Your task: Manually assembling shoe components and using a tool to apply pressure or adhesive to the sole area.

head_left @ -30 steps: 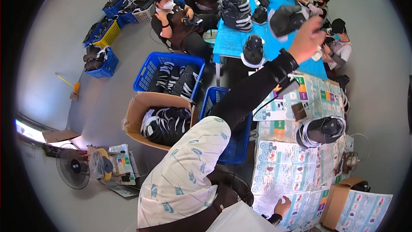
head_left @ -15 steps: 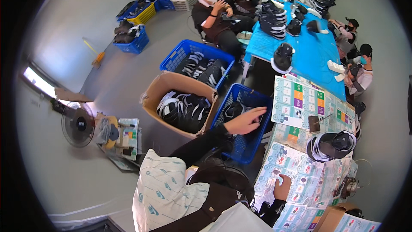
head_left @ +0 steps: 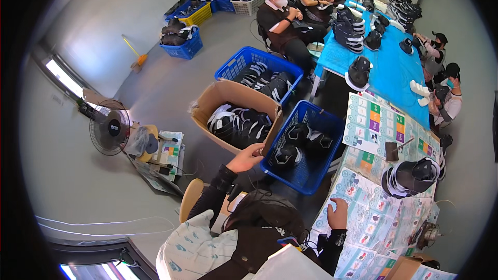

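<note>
My left hand is at the near right corner of the open cardboard box. Its fingers are extended, with no object seen in them; whether they touch the box is unclear. Inside the box lie several black-and-white shoes. Right of that hand, a blue basket holds several dark shoes. My right hand hovers over or rests on the paper-covered table, fingers slightly bent and apart, holding nothing. Farther right on this table stands a black-and-white shoe, and a brush lies beyond it.
Another blue basket of shoes stands behind the box. A fan is at the left. Several co-workers sit along the blue-covered table, which carries stacked shoes. More filled crates and a broom are farther back.
My left hand has moved left, from above the blue basket to the cardboard box's corner. The basket's shoes are now more visible. My right hand stays over the table; the view has shifted.
</note>
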Tool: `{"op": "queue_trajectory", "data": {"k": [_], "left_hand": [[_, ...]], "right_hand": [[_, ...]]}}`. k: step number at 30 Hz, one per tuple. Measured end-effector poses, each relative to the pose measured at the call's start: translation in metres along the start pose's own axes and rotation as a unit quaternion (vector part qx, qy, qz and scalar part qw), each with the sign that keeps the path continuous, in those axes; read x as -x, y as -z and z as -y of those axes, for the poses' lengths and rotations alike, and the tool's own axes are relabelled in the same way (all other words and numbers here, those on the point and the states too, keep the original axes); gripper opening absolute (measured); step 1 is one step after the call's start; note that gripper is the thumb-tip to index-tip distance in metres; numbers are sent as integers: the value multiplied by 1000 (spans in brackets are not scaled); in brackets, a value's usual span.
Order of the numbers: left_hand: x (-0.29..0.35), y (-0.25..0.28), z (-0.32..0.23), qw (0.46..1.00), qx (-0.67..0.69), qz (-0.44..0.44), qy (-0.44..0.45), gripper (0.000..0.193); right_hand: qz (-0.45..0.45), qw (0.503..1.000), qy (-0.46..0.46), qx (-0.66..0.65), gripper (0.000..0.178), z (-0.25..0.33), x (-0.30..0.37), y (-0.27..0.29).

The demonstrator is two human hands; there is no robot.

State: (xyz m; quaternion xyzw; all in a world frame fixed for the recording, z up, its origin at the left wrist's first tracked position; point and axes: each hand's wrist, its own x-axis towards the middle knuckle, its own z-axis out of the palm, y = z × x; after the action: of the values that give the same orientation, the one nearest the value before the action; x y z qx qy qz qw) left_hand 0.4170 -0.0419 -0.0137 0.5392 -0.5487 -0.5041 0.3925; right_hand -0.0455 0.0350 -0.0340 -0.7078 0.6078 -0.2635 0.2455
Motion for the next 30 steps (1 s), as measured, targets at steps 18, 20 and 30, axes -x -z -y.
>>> {"op": "queue_trajectory", "data": {"k": [18,20,30], "left_hand": [[-130,119,27,992,-102,34,60,42],[-150,155,37,996,-89,3,32,42],[-189,221,37,996,28,22,83,48]], "right_hand": [[9,998,-66,-1,23,58,-102,-25],[6,998,-56,12,23,71,-122,-39],[94,991,-72,-61,32,177,-240,-77]]}}
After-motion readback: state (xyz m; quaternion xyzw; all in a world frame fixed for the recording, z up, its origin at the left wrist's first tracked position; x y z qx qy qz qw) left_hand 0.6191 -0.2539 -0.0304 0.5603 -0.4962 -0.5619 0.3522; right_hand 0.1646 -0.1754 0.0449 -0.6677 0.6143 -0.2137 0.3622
